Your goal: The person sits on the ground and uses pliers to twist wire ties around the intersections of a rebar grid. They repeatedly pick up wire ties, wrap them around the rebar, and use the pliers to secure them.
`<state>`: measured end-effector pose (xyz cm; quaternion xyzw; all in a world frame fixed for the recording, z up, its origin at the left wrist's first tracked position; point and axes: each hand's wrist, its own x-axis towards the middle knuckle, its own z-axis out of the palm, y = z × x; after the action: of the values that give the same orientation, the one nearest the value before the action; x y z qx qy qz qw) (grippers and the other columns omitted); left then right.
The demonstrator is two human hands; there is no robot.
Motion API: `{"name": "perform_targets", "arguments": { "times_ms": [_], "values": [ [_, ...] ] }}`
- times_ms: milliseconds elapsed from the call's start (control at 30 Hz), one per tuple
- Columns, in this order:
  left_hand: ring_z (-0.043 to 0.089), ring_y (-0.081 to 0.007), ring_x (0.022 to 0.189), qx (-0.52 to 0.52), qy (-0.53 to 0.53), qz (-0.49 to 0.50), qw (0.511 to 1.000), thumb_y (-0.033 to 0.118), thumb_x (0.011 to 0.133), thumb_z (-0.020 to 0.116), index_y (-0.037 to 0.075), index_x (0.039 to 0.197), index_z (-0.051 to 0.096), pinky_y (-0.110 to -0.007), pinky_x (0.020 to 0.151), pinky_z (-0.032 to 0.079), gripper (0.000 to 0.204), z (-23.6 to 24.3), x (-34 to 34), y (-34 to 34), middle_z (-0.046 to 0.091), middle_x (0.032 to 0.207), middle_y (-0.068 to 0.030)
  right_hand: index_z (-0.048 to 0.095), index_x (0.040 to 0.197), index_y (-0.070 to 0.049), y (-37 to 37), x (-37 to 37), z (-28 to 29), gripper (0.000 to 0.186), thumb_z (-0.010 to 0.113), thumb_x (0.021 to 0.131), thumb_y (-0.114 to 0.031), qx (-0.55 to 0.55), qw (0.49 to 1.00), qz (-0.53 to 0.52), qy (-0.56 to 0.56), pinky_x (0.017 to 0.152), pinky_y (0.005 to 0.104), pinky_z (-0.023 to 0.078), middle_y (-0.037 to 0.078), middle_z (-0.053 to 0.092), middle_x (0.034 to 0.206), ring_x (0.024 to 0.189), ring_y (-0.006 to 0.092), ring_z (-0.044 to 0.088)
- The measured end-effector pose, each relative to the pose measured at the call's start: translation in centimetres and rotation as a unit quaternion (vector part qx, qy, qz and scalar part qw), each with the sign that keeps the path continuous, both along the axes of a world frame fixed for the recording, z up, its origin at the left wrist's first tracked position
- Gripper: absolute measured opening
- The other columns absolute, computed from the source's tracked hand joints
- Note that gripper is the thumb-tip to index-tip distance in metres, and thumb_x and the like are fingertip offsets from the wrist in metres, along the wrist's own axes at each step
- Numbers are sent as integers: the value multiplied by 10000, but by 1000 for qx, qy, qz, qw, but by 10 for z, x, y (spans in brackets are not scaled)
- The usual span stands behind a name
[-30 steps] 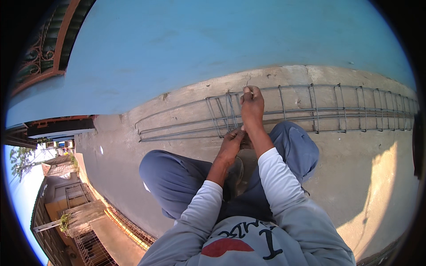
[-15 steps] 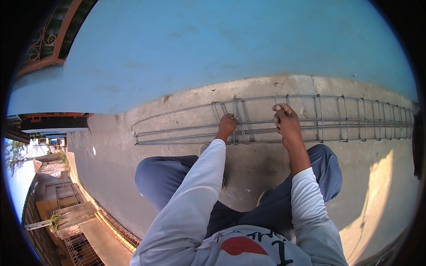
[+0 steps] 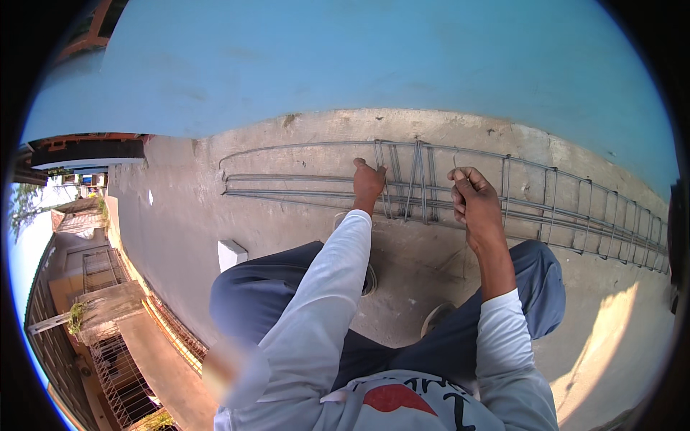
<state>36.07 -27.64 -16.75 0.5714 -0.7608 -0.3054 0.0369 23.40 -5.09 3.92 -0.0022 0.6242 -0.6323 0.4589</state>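
A long cage of steel bars and square stirrups (image 3: 546,201) lies along the concrete, with several stirrups bunched near its middle. My left hand (image 3: 369,183) is over the cage just left of that bunch, fingers curled round the steel beside a stirrup and partly hidden. Just right of the bunch, my right hand (image 3: 474,197) pinches a short thin wire (image 3: 456,161) between thumb and fingers, above the bars. My two bent legs in dark blue trousers are below the cage, either side of my arms.
A pale blue wall (image 3: 359,57) runs beyond the cage. A small white block (image 3: 231,255) sits by my left knee. At the far left are buildings, a barred railing (image 3: 122,373) and a low ledge (image 3: 165,337). Sunlight crosses the concrete (image 3: 596,345) at lower right.
My hands, together a second ago, have parted: the left went to the stirrup bunch on the left, the right moved rightward holding the wire. The view has turned slightly.
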Motion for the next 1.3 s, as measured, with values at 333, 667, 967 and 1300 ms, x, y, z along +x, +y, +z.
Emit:
{"name": "perform_targets", "arguments": {
  "times_ms": [333,667,967,1300],
  "values": [
    [735,-306,806,53,49,-165,984,349,857,798,24,962,784,-392,781,555,343,-37,13,-36,753,836,-188,619,1051,-79,-33,19,10,168,555,1067,-233,-38,998,12,-39,466,206,289,-60,442,685,553,25,350],
    [735,-293,804,164,79,-108,977,313,875,786,20,1067,764,-395,764,552,352,-18,18,-30,761,929,-207,651,973,-20,-27,30,-42,269,610,1026,-281,109,989,55,86,542,273,412,5,547,712,581,109,471],
    [699,-383,1057,79,-15,15,997,334,840,818,34,1124,667,-451,912,541,440,-8,27,41,728,1092,-217,721,1095,-31,18,31,-187,282,643,916,-234,389,810,295,326,919,483,536,241,719,1098,1044,435,678],
    [694,-388,1055,55,-120,-129,983,358,857,789,20,1081,672,-487,916,532,422,-10,55,49,732,1076,-206,727,1091,-67,32,39,-206,241,556,948,-156,398,734,411,367,905,499,568,222,720,1128,1087,388,696]
  ]
}}
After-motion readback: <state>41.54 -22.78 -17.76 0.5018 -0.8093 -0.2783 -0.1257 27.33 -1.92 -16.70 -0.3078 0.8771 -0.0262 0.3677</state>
